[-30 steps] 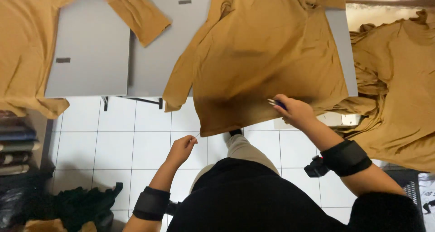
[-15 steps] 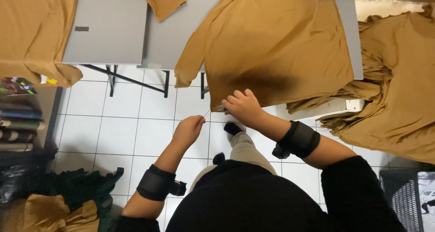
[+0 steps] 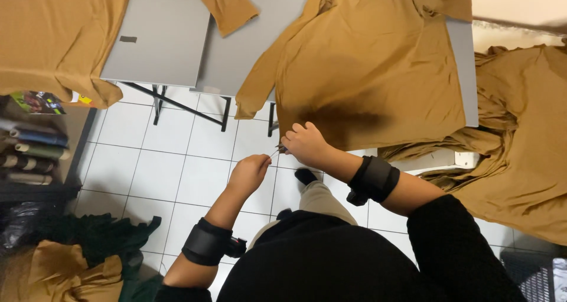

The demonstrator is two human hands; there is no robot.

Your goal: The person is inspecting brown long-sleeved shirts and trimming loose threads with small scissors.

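- Two hands are meeting below the hem of a mustard-brown long-sleeved fabric shirt point(image 3: 366, 72), which is lying across a grey flat-topped metal-legged table point(image 3: 159, 48).
- Left hand point(image 3: 249, 173) is pinching a thin pale thread point(image 3: 275, 152) between fingertips.
- Right hand point(image 3: 304, 144) is closing around a small dark tool point(image 3: 282, 149), touching the shirt's lower edge.
- More mustard-brown garments point(image 3: 520, 160) are lying heaped further right.

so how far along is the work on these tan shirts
One tan shirt lies spread flat on the grey table. At its lower hem, the right hand and left hand pinch something thin between them. A heap of tan garments sits to the right, seemingly still to handle.
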